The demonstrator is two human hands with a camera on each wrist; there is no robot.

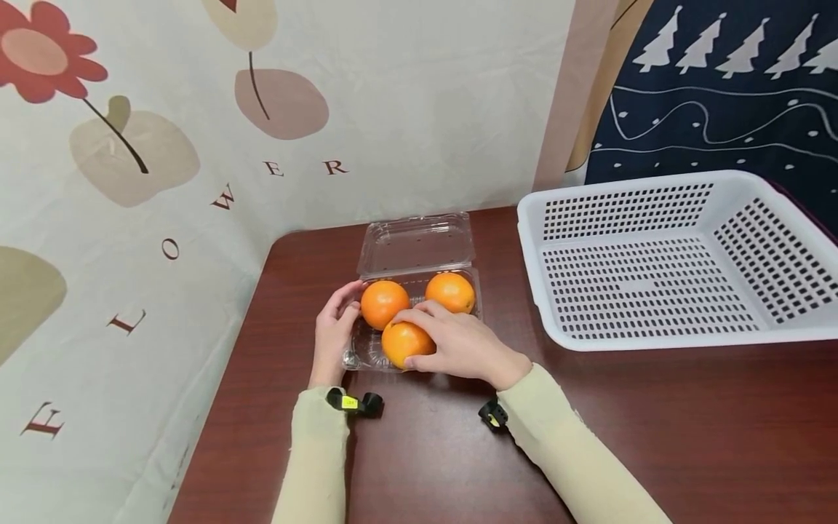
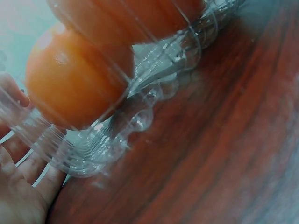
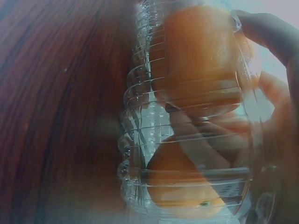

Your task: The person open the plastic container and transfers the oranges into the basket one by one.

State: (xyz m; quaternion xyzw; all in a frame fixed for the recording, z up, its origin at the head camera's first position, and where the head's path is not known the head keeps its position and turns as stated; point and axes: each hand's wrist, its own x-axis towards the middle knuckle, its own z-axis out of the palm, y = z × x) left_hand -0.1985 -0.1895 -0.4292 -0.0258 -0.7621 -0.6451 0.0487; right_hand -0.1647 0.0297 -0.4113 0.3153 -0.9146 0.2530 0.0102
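A clear plastic clamshell box [image 1: 366,360] lies on the table with its lid [image 1: 417,244] folded back behind it. Three oranges are in its base: a left one [image 1: 383,304], a right one [image 1: 452,292] and a front one [image 1: 404,345]. My right hand [image 1: 461,346] grips the front orange from above, thumb at its near side and fingers over its far side. Against the box's left wall rests my left hand [image 1: 335,327]; in the left wrist view its fairly straight fingers [image 2: 30,165] lie along the outside of the clear plastic.
To the right, a large white perforated plastic basket [image 1: 644,287] stands on the dark red-brown wooden table [image 1: 419,466]. A pale flower-printed cloth [image 1: 419,109] hangs behind the table and along its left side. Dark tree-patterned cloth [image 1: 720,116] hangs behind the basket.
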